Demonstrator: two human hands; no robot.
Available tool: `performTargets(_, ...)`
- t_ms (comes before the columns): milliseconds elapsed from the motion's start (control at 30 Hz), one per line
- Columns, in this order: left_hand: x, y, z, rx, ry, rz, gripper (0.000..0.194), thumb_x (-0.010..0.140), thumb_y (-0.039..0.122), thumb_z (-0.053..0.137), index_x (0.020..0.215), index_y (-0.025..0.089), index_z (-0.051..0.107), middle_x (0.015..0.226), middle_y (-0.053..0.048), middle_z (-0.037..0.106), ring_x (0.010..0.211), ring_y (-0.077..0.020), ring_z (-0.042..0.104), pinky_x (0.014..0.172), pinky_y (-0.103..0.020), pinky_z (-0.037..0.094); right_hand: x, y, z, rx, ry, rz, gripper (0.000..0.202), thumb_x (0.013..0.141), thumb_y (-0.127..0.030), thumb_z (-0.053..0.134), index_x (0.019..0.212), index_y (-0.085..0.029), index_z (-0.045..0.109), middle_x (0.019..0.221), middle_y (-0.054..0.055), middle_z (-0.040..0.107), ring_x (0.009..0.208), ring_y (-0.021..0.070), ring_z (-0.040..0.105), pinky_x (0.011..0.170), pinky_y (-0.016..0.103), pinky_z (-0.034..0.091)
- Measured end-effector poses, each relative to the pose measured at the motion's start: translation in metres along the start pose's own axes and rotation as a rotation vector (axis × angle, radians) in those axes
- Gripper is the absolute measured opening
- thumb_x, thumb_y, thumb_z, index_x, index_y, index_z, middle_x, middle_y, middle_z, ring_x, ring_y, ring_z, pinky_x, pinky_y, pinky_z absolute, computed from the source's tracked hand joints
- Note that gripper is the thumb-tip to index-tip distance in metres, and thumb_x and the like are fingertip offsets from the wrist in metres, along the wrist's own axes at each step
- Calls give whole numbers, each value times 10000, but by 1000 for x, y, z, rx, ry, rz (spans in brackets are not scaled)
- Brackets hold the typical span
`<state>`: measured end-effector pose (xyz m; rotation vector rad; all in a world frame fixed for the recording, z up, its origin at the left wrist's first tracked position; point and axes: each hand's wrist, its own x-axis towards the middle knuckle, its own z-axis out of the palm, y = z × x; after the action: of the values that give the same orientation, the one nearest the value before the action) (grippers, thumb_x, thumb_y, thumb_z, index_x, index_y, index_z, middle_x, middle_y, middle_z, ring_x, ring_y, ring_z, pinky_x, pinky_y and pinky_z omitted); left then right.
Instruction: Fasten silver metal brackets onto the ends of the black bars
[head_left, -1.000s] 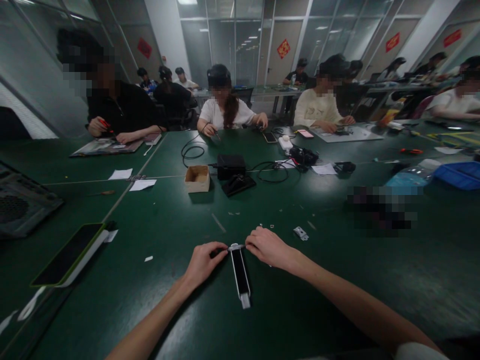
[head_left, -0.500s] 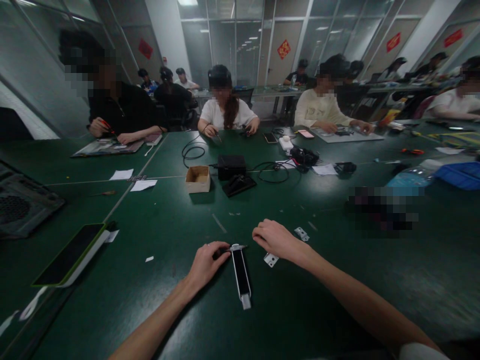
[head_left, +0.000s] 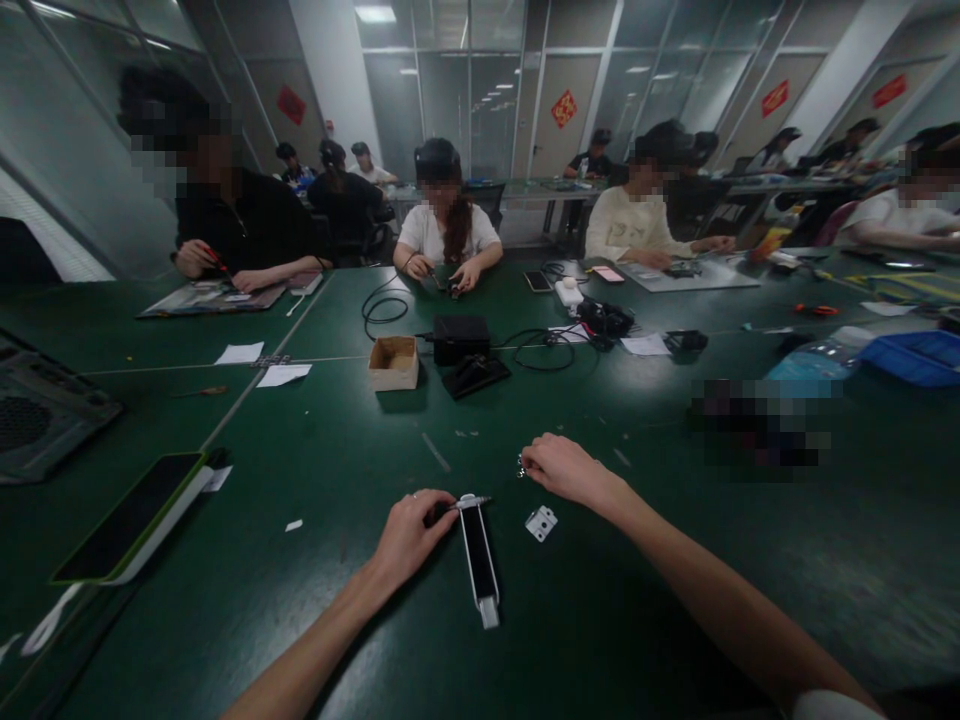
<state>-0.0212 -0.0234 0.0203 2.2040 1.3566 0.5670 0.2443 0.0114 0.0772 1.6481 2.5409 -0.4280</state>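
My left hand (head_left: 414, 528) is closed at the top end of a slim black-and-white device (head_left: 478, 553). Between its thumb and fingers is a thin metal-tipped tool (head_left: 474, 501), whose shaft lies across that end; the handle is mostly hidden. The device rests on the green table with a pale metal plug-like end toward me. To its right, my right hand (head_left: 564, 466) is pinched on a small metal bracket (head_left: 520, 466), held just above the table and largely covered by the fingers. Below that hand a flat metal plate with holes (head_left: 541, 523) lies on the table.
Ahead stand an open cardboard box (head_left: 394, 364) and a black box (head_left: 460, 338) with cables. A green-edged phone-like device (head_left: 131, 520) lies left, a blue tray (head_left: 916, 357) and a plastic bottle (head_left: 817, 355) right. Co-workers sit across the table.
The small metal bracket that lay beyond my right wrist is now in my right fingers. That hand has shifted slightly right, uncovering the plate. My left hand stays at the device.
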Motion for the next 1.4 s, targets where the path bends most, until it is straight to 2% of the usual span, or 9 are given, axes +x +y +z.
performTargets(233,0,-1,2,1,-2,-11,184,856,296,549,965,201,663,812,-13,659,681,-167,574,639,-270,428,7,0,8,37,-8,35,152,871,-185,509,903,-140,652,934,106,644,913,214,581,757,292,437)
performTargets(433,-1,-2,1,-19,-2,-7,195,845,301,564,992,197,639,847,-16,650,702,-166,572,649,-274,444,8,5,12,121,-76,68,120,810,-161,539,774,-137,651,824,74,652,733,172,613,596,236,422)
performTargets(533,-1,0,-1,-31,2,-1,202,839,306,567,995,194,629,853,-19,646,694,-161,570,651,-274,456,5,4,9,167,-83,39,106,793,-162,552,755,-138,647,822,66,652,721,165,606,585,230,413)
performTargets(600,-2,3,-1,-40,40,3,215,830,310,571,1001,189,619,868,-26,645,685,-158,564,657,-279,466,3,0,5,190,-69,9,116,805,-169,540,764,-138,644,826,62,651,739,162,599,618,237,418)
performTargets(700,-5,9,0,-62,194,44,216,843,305,546,1009,178,602,906,-48,646,728,-168,571,693,-298,481,0,-13,4,283,10,-66,136,842,-208,520,837,-145,641,860,54,644,773,154,586,678,248,428)
performTargets(833,-11,16,0,-78,318,213,178,873,295,542,993,180,604,864,-55,660,740,-174,589,707,-306,492,-4,-39,12,598,96,-175,181,879,-296,518,904,-153,627,832,27,624,701,128,554,613,231,424)
performTargets(1033,-14,19,2,-115,315,394,124,911,271,532,929,190,624,836,-54,690,759,-174,631,716,-299,501,-11,-65,27,813,-4,-218,194,896,-335,527,920,-166,619,783,-8,601,656,103,516,574,206,392)
performTargets(1300,-12,18,1,-159,268,369,109,894,226,521,870,174,614,810,-53,667,748,-157,615,687,-263,504,-10,-67,30,769,91,-237,158,897,-309,540,943,-172,605,901,19,608,775,125,558,684,231,444)
performTargets(1400,-9,12,-3,-132,234,274,95,857,218,520,831,178,603,845,-53,659,802,-168,612,726,-277,501,-10,-64,27,639,145,-274,135,901,-285,543,947,-177,609,930,32,616,846,144,555,754,261,443)
